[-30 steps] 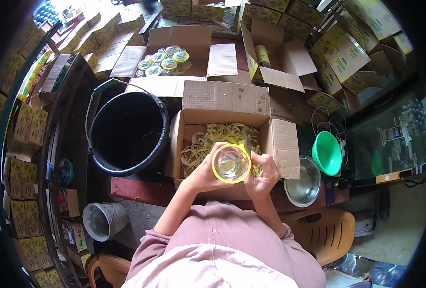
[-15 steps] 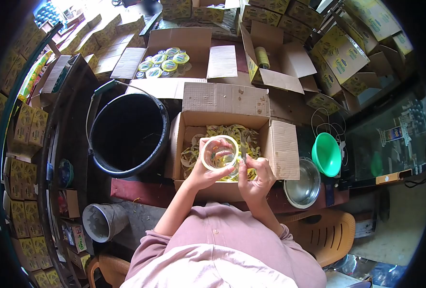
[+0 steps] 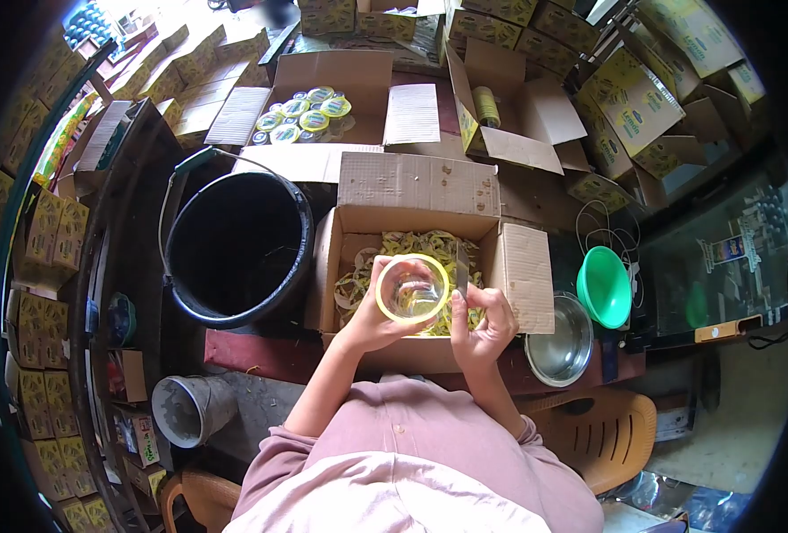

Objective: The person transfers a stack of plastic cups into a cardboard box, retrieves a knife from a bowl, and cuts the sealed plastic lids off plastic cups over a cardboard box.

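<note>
My left hand is closed around a clear plastic tub with a bright yellow rim, its open mouth facing up towards me. Pinched in my right hand is a knife, its flat blade pointing away from me just right of the rim, with a small gap between them. Both hands are over an open cardboard box. Yellow and white curled scraps lie inside it, partly hidden by my hands and the tub.
A large black bucket stands left of the box, a grey bucket below it. On the right are a green bowl and a metal bowl. Behind, one carton holds several yellow-rimmed lidded tubs, another a yellow stack.
The knife and my right hand have shifted slightly right, away from the tub. The tub has turned in my left hand, and its rim now looks yellow instead of pale.
</note>
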`<state>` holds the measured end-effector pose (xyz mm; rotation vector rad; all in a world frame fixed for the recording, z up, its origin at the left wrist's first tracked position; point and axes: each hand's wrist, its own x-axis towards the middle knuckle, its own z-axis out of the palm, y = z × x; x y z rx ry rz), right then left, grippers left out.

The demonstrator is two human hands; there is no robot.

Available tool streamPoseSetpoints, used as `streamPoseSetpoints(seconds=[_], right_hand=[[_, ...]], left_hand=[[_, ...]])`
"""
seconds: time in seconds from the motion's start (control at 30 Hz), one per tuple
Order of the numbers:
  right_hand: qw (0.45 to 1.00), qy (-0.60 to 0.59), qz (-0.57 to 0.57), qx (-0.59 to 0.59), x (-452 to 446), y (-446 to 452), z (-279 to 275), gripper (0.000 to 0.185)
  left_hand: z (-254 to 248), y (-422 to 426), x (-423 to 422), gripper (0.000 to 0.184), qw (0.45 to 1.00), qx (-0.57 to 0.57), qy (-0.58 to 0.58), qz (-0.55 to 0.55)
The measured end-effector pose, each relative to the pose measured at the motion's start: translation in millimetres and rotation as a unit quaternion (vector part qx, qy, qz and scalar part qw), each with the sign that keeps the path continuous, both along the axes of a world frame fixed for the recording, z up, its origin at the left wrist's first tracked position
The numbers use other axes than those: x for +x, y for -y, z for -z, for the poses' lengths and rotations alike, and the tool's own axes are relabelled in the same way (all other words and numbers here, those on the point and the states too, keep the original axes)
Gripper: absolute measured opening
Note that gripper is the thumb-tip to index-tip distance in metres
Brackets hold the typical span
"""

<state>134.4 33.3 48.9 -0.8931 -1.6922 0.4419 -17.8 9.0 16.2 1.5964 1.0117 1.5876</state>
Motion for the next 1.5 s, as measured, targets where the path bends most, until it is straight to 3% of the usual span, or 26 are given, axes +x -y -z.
streamPoseSetpoints(seconds=[0.07, 0.3, 0.4, 0.73, 1.1, 1.23, 1.5], right_hand=[[1.0, 0.017, -0.005, 0.001, 2.4, 3.2, 1.2, 0.016], [0.998, 0.046, 0.006, 0.034, -2.6, 6.6, 0.3, 0.018], [0.998, 0.05, 0.004, 0.04, -3.3, 2.9, -2.8, 0.019], [0.998, 0.037, 0.01, 0.047, -1.6, 9.1, 0.7, 0.02], [0.994, 0.071, 0.012, 0.088, -2.6, -0.4, -9.3, 0.024], [0.999, 0.023, -0.022, 0.044, 1.3, -1.3, -4.0, 0.023], [0.997, 0.051, -0.007, 0.052, 4.7, -2.2, -3.3, 0.025]], left_hand=[[0.2, -0.6, 0.7, 0.068, 0.993, -0.037, 0.102, 0.037], [-3.2, 0.9, 4.5, 0.064, 0.999, -0.025, 0.017, 0.013], [-3.8, 2.1, 8.4, 0.065, 0.996, -0.041, 0.069, 0.036], [1.3, 1.6, 10.6, 0.068, 0.998, -0.025, 0.061, -0.005], [-3.3, 5.3, 0.6, 0.069, 0.995, 0.012, -0.099, -0.003], [-4.8, 6.3, -0.3, 0.069, 0.998, -0.015, -0.061, 0.008], [-2.4, 7.4, 3.0, 0.069, 0.997, -0.033, -0.056, 0.042]])
